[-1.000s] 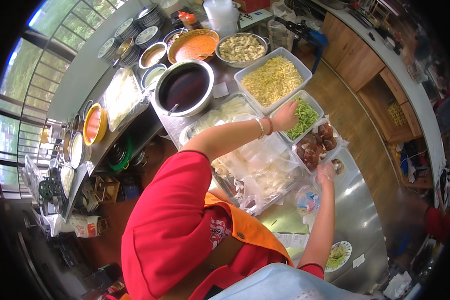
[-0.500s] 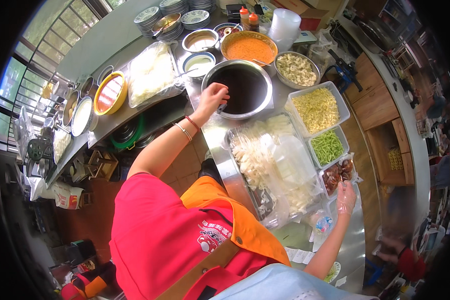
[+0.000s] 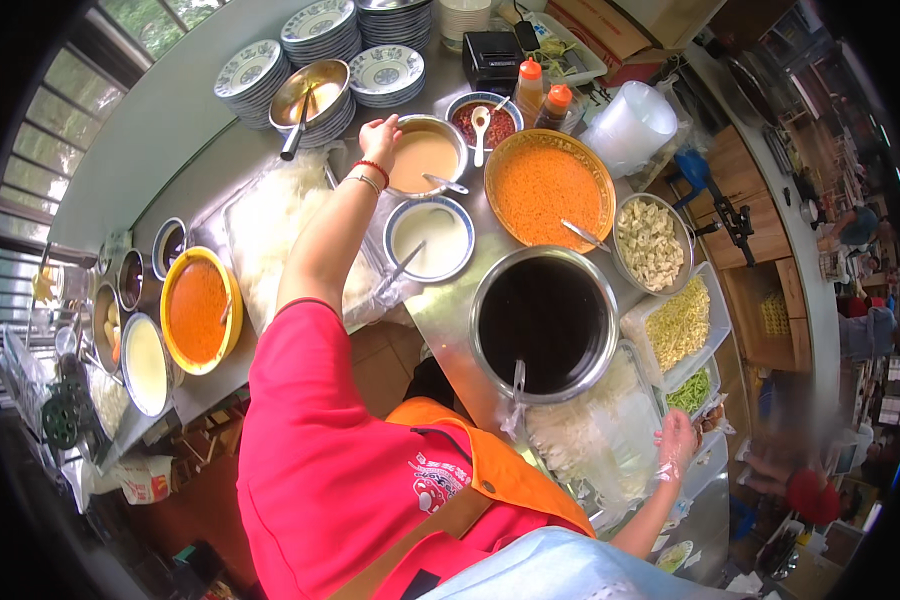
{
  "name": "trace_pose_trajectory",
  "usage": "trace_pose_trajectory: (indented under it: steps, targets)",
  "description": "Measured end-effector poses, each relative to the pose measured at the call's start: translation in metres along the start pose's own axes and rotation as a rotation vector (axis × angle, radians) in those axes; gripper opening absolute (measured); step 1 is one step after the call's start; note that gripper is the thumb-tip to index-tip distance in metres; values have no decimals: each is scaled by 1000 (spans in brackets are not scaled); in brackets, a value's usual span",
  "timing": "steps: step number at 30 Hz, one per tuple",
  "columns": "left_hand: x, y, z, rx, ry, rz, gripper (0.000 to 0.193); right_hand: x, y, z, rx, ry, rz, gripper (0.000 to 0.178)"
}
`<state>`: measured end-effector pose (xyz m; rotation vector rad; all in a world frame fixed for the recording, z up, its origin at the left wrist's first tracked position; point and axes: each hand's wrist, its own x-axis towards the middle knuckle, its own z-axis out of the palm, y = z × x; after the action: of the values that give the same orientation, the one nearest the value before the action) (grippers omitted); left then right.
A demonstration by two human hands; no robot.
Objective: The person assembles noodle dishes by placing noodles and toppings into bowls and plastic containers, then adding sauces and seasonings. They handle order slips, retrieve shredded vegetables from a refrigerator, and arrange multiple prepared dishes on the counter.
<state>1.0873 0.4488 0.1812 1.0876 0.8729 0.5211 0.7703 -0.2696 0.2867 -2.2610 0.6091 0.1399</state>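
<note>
My left hand [image 3: 380, 133], with a red bracelet at the wrist, is stretched far across the steel counter [image 3: 440, 310]. Its bent fingers lie on the left rim of a metal bowl of tan sauce [image 3: 425, 160]; whether they grip it is unclear. My right hand [image 3: 675, 447], in a clear plastic glove, rests with fingers apart on the plastic-covered tray of white noodles [image 3: 590, 440]. A big pot of dark liquid [image 3: 542, 322] with a ladle stands between the two hands. My red shirt and orange apron fill the bottom.
Around the tan bowl stand a bowl of white sauce [image 3: 430, 235], a wide orange bowl [image 3: 548, 190], a red chilli bowl [image 3: 482, 122], a bowl of tofu cubes [image 3: 652, 243], trays of yellow noodles [image 3: 678, 322] and greens [image 3: 690, 392], stacked plates [image 3: 315, 25], squeeze bottles [image 3: 530, 85] and a plastic jug [image 3: 630, 125].
My left hand has moved from the trays on the right, past the dark pot, to the tan sauce bowl at the far side. The right hand stayed by the noodle tray.
</note>
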Motion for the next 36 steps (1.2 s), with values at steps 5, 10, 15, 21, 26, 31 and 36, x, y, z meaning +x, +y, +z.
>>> trace_pose_trajectory:
  steps: [5,10,15,21,26,31,36]
  targets:
    - [122,7,24,210,252,70,57,-16,-21,20,-29,-2,136,25]
    - [193,-5,36,213,210,44,28,-12,-30,39,-112,35,129,31]
    - [246,-14,3,297,174,4,31,76,-107,76,-365,136,-357,36]
    - [249,-9,3,24,-75,-46,36,197,-165,117,-535,88,-497,51]
    - [201,21,37,-116,-64,-1,42,263,-192,153,-679,-123,-517,58]
    - [198,58,42,120,-73,139,36,271,-204,199,-593,-195,-347,63]
    - [171,105,75,1358,149,868,23,298,-163,202,-517,-203,-299,60]
